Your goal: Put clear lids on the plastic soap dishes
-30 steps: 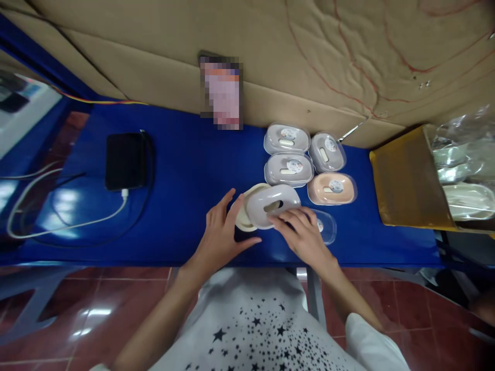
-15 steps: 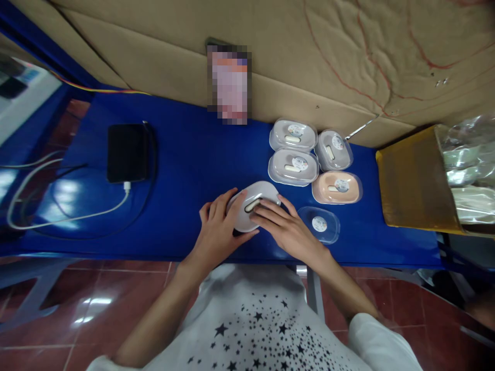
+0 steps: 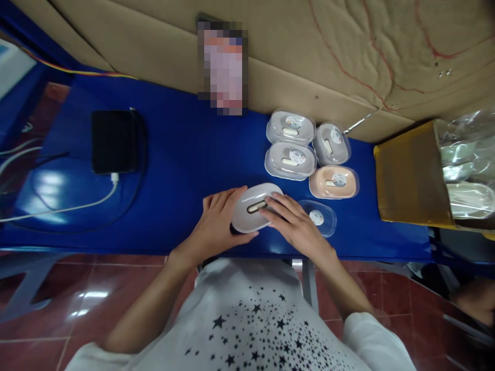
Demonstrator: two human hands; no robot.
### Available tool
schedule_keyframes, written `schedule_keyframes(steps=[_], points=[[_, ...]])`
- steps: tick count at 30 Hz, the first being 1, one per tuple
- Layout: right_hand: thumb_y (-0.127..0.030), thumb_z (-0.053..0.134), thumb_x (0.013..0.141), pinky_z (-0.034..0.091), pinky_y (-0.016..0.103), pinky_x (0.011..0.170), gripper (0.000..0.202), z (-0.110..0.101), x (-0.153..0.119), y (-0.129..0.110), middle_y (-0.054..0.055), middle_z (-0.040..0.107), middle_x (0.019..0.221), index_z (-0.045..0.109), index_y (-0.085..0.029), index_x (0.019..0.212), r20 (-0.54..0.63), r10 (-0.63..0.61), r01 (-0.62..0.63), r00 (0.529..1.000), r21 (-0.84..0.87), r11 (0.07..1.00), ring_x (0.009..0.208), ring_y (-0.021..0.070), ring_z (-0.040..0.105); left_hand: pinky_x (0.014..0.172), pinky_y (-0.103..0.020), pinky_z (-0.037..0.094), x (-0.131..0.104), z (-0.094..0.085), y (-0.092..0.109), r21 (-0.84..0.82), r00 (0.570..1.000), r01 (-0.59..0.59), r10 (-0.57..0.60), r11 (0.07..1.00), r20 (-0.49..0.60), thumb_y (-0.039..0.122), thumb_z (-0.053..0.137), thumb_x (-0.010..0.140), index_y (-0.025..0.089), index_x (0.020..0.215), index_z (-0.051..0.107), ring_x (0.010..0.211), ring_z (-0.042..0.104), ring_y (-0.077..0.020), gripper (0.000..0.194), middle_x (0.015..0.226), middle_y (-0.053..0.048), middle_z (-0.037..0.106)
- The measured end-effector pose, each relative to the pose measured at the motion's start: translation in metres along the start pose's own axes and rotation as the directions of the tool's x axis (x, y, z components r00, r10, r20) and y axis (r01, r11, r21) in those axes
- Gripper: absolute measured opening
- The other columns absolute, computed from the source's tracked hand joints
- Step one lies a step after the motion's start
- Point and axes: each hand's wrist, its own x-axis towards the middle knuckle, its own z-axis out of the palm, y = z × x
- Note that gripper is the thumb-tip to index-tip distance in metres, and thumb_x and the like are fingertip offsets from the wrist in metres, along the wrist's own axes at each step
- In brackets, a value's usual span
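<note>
A pale whitish oval box [image 3: 251, 219] with a cream bar-shaped inset in its top sits low over the near edge of the table; I cannot tell whether it touches it. Around its left end curls my left hand [image 3: 216, 221], thumb along the near side. My right hand [image 3: 296, 226] grips the right end, its fingertips on the top beside the inset. Just right of that hand lies a loose clear plastic cover [image 3: 328, 219] with a round label, partly hidden by the hand. Behind stand several similar boxes under clear covers, among them a peach one [image 3: 340, 184].
On the blue table [image 3: 185, 154], a black square device [image 3: 112, 141] with cables lies at left. A blurred-out panel [image 3: 223, 69] leans against the cardboard backing [image 3: 290, 31]. At right, an open carton [image 3: 410, 180] holds plastic-wrapped items. Part of another person shows at far right.
My right fingers have slid off the cream inset toward the box's right end, so more of the top shows. The view has shifted slightly. My left hand keeps its hold.
</note>
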Motion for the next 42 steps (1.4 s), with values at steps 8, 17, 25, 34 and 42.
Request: schedule_keyframes(steps=[8,17,25,34,42], points=[[-0.026,0.061,0.11,0.046,0.049,0.13,0.035,-0.016,0.01,0.006,0.008,0.068,0.152,0.069,-0.022,0.144,0.002,-0.057,0.057,0.998,0.068,0.996,0.153,0.0239,0.053,0.111,-0.054,0.042,-0.002,0.005,-0.008,-0.056,1.0,0.0,-0.002,0.998,-0.031,0.055,0.093,0.079,0.03,0.168,0.021,0.14,0.054,-0.0418,0.117,0.159,-0.017,0.052],[-0.024,0.059,0.11,0.045,0.051,0.131,0.032,-0.011,0.012,0.005,0.008,0.069,0.15,0.07,-0.021,0.14,-0.019,-0.087,0.087,0.996,0.035,0.996,0.152,0.0241,0.054,0.116,-0.058,0.036,0.002,0.007,-0.013,0.039,0.997,-0.062,0.063,0.997,-0.034,0.049,0.097,0.073,0.028,0.16,0.034,0.138,0.054,-0.041,0.11,0.149,-0.016,0.057],[-0.026,0.056,0.111,0.045,0.051,0.13,0.034,-0.009,0.011,0.008,0.012,0.067,0.152,0.069,-0.018,0.141,0.031,-0.055,0.053,0.998,0.07,0.996,0.154,0.0255,0.051,0.114,-0.057,0.039,-0.005,0.001,-0.005,0.068,0.992,-0.111,0.115,0.991,-0.057,0.065,0.083,0.087,0.026,0.162,0.033,0.14,0.052,-0.0405,0.098,0.153,-0.02,0.053],[-0.041,0.062,0.109,0.028,0.061,0.136,0.06,-0.026,-0.014,0.015,0.01,0.038,0.177,0.046,-0.027,0.164,0.114,0.029,-0.028,0.993,-0.008,1.0,0.168,0.03,0.026,0.117,-0.061,0.041,-0.01,-0.005,-0.005,0.018,0.998,-0.03,0.031,0.999,-0.06,0.042,0.081,0.093,0.027,0.163,0.032,0.15,0.048,-0.0416,0.087,0.164,-0.02,0.046],[-0.048,0.067,0.105,0.042,0.061,0.121,0.071,-0.033,-0.093,0.038,0.013,0.056,0.164,0.038,-0.034,0.168,-0.069,0.413,-0.416,0.908,-0.031,0.909,0.15,0.036,0.055,0.125,-0.064,0.034,-0.022,-0.012,-0.009,-0.161,0.996,-0.087,0.09,0.983,0.014,0.029,0.08,0.091,0.028,0.156,0.033,0.146,0.056,-0.036,0.081,0.159,-0.018,0.055]])
